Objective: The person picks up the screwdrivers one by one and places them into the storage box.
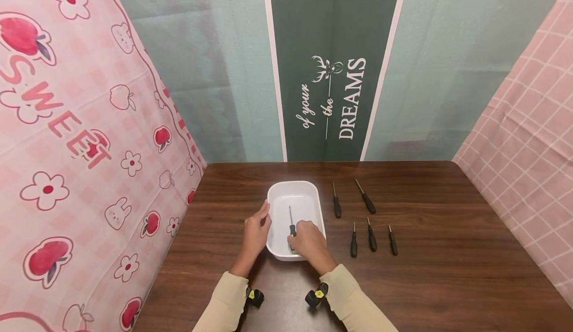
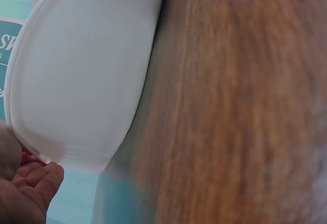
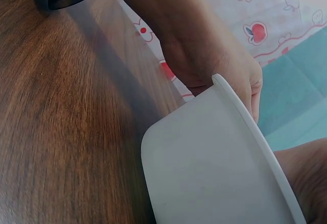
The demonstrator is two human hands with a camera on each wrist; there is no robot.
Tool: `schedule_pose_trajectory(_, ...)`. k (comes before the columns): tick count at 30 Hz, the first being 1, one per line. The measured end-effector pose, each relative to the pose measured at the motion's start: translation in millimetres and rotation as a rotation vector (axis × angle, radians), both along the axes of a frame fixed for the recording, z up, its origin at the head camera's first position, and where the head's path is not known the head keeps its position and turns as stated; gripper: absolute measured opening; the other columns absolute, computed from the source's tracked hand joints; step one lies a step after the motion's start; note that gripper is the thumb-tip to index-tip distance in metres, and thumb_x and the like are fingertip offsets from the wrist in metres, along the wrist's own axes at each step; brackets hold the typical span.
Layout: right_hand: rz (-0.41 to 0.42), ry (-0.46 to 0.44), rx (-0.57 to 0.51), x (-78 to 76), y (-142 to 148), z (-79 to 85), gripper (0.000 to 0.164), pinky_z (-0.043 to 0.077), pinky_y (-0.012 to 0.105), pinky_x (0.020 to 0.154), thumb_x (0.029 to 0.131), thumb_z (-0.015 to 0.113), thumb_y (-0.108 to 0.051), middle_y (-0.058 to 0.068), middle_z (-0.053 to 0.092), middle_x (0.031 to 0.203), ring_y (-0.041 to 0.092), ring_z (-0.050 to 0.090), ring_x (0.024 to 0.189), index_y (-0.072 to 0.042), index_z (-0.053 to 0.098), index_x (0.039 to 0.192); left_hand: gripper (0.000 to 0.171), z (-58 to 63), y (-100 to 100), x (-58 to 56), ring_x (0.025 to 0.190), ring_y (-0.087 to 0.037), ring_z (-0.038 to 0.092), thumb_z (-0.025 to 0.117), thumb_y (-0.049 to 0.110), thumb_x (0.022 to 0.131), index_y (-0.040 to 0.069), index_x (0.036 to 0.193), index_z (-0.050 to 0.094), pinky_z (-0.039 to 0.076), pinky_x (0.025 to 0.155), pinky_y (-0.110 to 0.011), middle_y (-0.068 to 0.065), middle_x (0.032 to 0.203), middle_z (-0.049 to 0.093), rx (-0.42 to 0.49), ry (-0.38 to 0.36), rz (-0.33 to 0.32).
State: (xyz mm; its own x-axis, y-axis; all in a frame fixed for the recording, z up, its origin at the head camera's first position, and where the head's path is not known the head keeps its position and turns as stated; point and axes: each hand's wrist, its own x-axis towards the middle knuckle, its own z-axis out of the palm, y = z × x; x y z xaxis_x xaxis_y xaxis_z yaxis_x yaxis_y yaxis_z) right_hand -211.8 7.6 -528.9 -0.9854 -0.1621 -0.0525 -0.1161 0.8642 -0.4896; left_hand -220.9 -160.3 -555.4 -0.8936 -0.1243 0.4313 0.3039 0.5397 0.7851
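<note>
A white rectangular tray (image 1: pixel 319 207) with rounded corners and raised sides sits on the wooden table. My left hand (image 1: pixel 257 230) holds its left side, fingers and thumb at the rim. Inside the tray lies a screwdriver (image 1: pixel 292 228) with a dark handle and a thin metal shaft pointing away from me. My right hand (image 1: pixel 309 238) reaches over the tray's near right side and grips that handle, hiding part of it. Both wrist views show mostly the tray's outer wall (image 2: pixel 87 75), and the screwdriver is out of sight there.
Several more dark-handled screwdrivers lie right of the tray: two longer ones, a left one (image 1: pixel 337 206) and a right one (image 1: pixel 368 202), at the back, and shorter ones (image 1: pixel 353 245) nearer me. Printed cloths (image 1: pixel 331 33) hang behind the table and on both sides.
</note>
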Motion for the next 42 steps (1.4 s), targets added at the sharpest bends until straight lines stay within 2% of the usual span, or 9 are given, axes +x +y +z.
schedule_pose_trajectory(12, -0.002, 0.002, -0.006, 0.1, -1.2, 0.9, 0.027, 0.04, 0.03, 0.049, 0.085, 0.079, -0.025, 0.002, 0.054, 0.063, 0.018, 0.051, 0.056, -0.006, 0.063, 0.076, 0.033, 0.1, -1.2, -1.2, 0.124, -0.032, 0.058, 0.062, -0.009, 0.093, -0.01, 0.126, 0.064, 0.046, 0.104, -0.045, -0.017, 0.134, 0.06, -0.009, 0.019, -0.005)
schedule_pose_trajectory(25, -0.008, 0.04, 0.006, 3.4, -3.3, 1.0, 0.025, 0.041, 0.03, 0.051, 0.089, 0.076, -0.024, 0.002, 0.054, 0.063, 0.018, 0.05, 0.056, -0.001, 0.068, 0.083, 0.033, -0.8, -0.9, -0.6, 0.125, -0.032, 0.058, 0.062, -0.008, 0.094, -0.01, 0.126, 0.064, 0.046, 0.104, -0.044, -0.018, 0.135, 0.06, -0.004, -0.006, -0.005)
schedule_pose_trajectory(37, -0.018, 0.225, 0.007, 2.0, -1.3, -4.0, 0.026, 0.041, 0.032, 0.049, 0.09, 0.076, -0.025, 0.001, 0.052, 0.058, 0.016, 0.047, 0.052, -0.005, 0.065, 0.077, 0.034, -1.1, -0.5, -1.7, 0.125, -0.032, 0.057, 0.063, -0.007, 0.094, -0.008, 0.127, 0.064, 0.046, 0.104, -0.044, -0.017, 0.136, 0.059, -0.02, -0.004, -0.003)
schedule_pose_trajectory(42, -0.025, 0.307, -0.022, 3.1, 1.0, -4.4, 0.029, 0.042, 0.033, 0.048, 0.088, 0.078, -0.025, 0.0, 0.054, 0.056, 0.015, 0.048, 0.051, -0.011, 0.06, 0.07, 0.034, -0.1, -0.3, -0.8, 0.126, -0.032, 0.057, 0.062, -0.006, 0.095, -0.008, 0.129, 0.063, 0.045, 0.104, -0.045, -0.016, 0.137, 0.059, -0.024, -0.019, -0.002)
